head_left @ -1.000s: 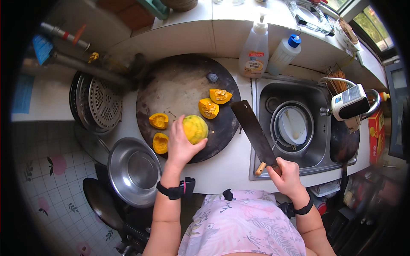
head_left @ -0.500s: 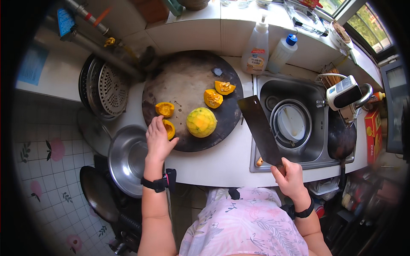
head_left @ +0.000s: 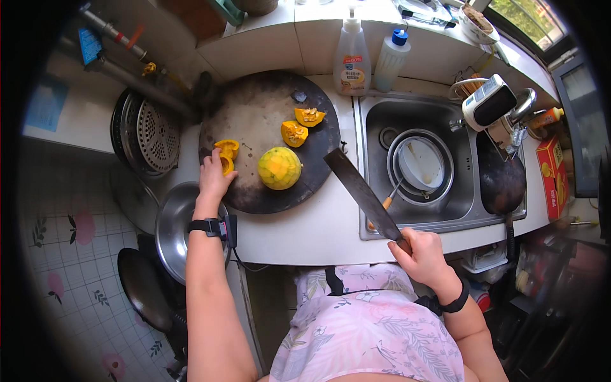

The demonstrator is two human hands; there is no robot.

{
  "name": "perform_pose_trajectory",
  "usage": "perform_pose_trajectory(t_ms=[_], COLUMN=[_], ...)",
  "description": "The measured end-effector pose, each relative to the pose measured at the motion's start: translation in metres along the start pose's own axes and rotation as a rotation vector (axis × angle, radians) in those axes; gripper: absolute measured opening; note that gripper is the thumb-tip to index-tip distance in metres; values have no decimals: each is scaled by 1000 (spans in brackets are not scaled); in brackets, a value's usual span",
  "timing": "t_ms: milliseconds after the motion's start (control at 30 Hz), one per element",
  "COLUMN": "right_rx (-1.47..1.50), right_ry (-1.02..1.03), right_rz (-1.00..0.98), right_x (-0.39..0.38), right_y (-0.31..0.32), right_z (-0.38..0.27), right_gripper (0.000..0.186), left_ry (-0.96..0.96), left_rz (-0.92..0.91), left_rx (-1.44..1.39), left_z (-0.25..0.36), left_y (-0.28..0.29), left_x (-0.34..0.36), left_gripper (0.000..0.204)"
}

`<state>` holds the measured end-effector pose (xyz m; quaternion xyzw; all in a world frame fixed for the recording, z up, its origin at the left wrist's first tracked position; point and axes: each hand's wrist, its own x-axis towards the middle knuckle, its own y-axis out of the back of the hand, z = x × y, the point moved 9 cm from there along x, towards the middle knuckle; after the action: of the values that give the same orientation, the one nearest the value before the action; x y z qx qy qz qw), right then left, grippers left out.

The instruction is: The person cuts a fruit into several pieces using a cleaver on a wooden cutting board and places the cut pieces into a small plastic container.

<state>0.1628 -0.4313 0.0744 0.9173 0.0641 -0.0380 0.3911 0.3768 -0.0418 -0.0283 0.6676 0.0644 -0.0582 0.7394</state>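
Observation:
On the round dark cutting board [head_left: 254, 108], my left hand [head_left: 214, 177] closes around a hollowed pumpkin piece [head_left: 226, 165] at the left edge, thumb on one side and fingers on the other. Against it, just beyond, lies a second hollowed pumpkin piece [head_left: 228, 149]. A large, mostly peeled pumpkin half [head_left: 279, 168] rests dome up to the right of that hand. Two seeded pumpkin wedges [head_left: 294, 134] lie farther right with pulp showing. My right hand [head_left: 422, 256] grips a cleaver [head_left: 363, 194] by its handle, blade tilted up and left over the counter edge.
A steel basin [head_left: 170, 232] stands left of my left forearm. At the right, the sink [head_left: 468, 191] holds nested bowls [head_left: 421, 164] and a wok [head_left: 503, 184]. Two bottles [head_left: 353, 60] stand behind the counter. A perforated steamer tray [head_left: 158, 137] leans at the left wall.
My left hand has closed around the nearer hollowed piece, which now sits against the other one. The cleaver's blade has tilted farther left. The whole view has shifted slightly.

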Motion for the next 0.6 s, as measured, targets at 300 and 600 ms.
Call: perform_pose_trajectory(t_ms=[300,600], right_rx=[-191,-247], right_ry=[148,160], right_rz=[54,77], right_x=[71,112], right_y=[-54,-79], right_z=[-76,-107], right_gripper=[25,24], left_ry=[-403,-283], left_rz=[286,6], left_rx=[-559,-1560], left_z=[64,99], left_y=[96,79], left_x=[-8,29], left_gripper=[41,43])
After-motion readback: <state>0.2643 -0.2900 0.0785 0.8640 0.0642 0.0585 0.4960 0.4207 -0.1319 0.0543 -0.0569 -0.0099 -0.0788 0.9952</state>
